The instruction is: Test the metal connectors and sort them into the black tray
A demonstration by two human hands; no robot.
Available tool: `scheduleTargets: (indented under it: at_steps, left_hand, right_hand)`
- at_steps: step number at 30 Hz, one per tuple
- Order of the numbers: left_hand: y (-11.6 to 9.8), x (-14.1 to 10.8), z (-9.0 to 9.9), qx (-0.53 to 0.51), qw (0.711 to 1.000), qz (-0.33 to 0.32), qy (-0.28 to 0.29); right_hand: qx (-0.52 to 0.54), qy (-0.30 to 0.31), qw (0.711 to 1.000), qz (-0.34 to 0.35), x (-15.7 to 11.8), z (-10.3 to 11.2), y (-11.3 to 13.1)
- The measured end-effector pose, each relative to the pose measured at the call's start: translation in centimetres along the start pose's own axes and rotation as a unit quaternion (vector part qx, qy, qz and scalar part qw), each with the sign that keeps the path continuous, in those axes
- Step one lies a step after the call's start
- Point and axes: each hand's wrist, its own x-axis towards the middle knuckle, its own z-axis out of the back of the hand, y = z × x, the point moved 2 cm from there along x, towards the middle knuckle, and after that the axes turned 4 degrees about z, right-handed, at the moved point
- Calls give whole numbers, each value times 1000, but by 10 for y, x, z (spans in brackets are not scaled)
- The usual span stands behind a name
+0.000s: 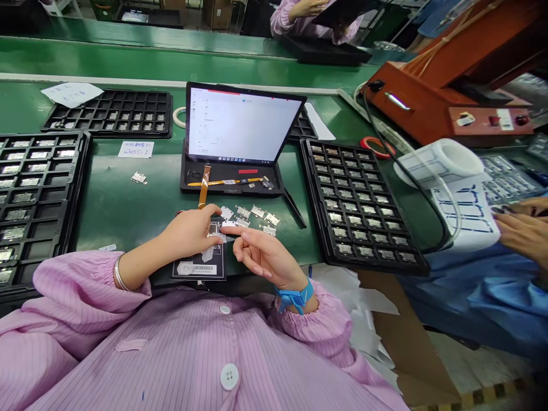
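Observation:
Both hands meet over a black board with a barcode label near the table's front edge. My left hand rests on the board, thumb and forefinger apart around its upper part. My right hand points its forefinger at the board's top right corner, the other fingers curled with nothing visible in them. An orange flex cable runs from the board to a black tray, where a lit screen leans upright. Several small silvery modules lie loose right of the board.
Black compartment trays with modules stand at the left, back left and right. A red-orange machine and a label roll are at the right. Another person's hand shows at the right edge.

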Motion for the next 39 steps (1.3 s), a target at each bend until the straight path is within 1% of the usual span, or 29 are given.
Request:
scheduleTargets:
  at_steps: [4, 7, 8, 9, 10, 11, 12, 13, 14, 15, 16, 17, 18, 20, 22, 23, 24, 26, 29, 31, 33, 35, 38, 39]
  left_hand:
    - [0, 0, 0, 1, 1000, -10, 8]
    - [1, 0, 0, 5, 1000, -14, 15]
    - [1, 0, 0, 6, 1000, -14, 14]
    - [1, 1, 0, 7, 1000, -15, 13]
    - [1, 1, -1, 8, 1000, -17, 12]
    - [1, 1, -1, 10, 1000, -19, 11]
    - [2, 1, -1, 11, 1000, -21, 9]
    - [2, 2, -1, 12, 1000, -23, 7]
    - [2, 2, -1, 12, 1000, -24, 6]
    - [3, 1, -1, 12, 1000, -22, 5]
    - [3, 1, -1, 11, 1000, -21, 4]
    - [3, 1, -2, 9, 1000, -20, 3]
    - [3, 1, -2, 6, 1000, -20, 3]
    - [3, 2, -4, -10, 1000, -27, -12]
    - [0, 3, -5, -42, 997, -49, -42]
    - [-2, 4, -5, -64, 995, -60, -57]
    - [-3, 4, -6, -87, 992, -66, -65]
    - [-6, 6, -8, -128, 988, -66, -56]
    - [-10, 6, -10, -147, 986, -69, -41]
    - [-12, 5, -10, -133, 986, -87, -50]
    - [-12, 5, -8, -119, 986, -98, -57]
    - [-9, 5, -3, -114, 986, -92, -80]
    - [0, 9, 9, -111, 980, -48, -156]
    - [1, 10, 11, -109, 978, -43, -174]
  right_hand:
    - [9, 3, 1000, 0, 1, 2, 1]
    - [-5, 28, 1000, -10, 3, 2, 2]
    - [-31, 31, 999, -6, 4, 1, 2]
    - [-77, 18, 997, 12, 5, 1, 2]
    - [-145, -15, 988, 49, 6, 2, 2]
    - [-233, -64, 965, 102, 7, 2, 4]
    - [-331, -114, 923, 162, 8, 2, 5]
    - [-425, -153, 865, 219, 8, 1, 7]
    - [-507, -172, 803, 262, 8, 0, 7]
    - [-571, -174, 749, 288, 9, -1, 7]
    - [-615, -168, 708, 302, 9, -2, 6]
    - [-643, -163, 681, 309, 10, -2, 5]
    - [-659, -162, 663, 314, 10, -1, 4]
    - [-668, -170, 645, 331, 8, 1, 2]
    - [-655, -176, 644, 354, 6, 1, 0]
    - [-642, -176, 651, 365, 5, 1, 0]
    - [-624, -176, 664, 371, 4, 0, 0]
    - [-577, -178, 709, 364, 3, 1, 0]
    - [-499, -181, 790, 307, 3, 4, -1]
    - [-459, -185, 824, 276, 3, 6, -1]
    - [-429, -192, 841, 267, 3, 9, -2]
    - [-404, -211, 848, 271, 5, 13, -3]
    - [-349, -266, 853, 283, 7, 23, -2]
    - [-326, -290, 851, 292, 8, 26, -1]
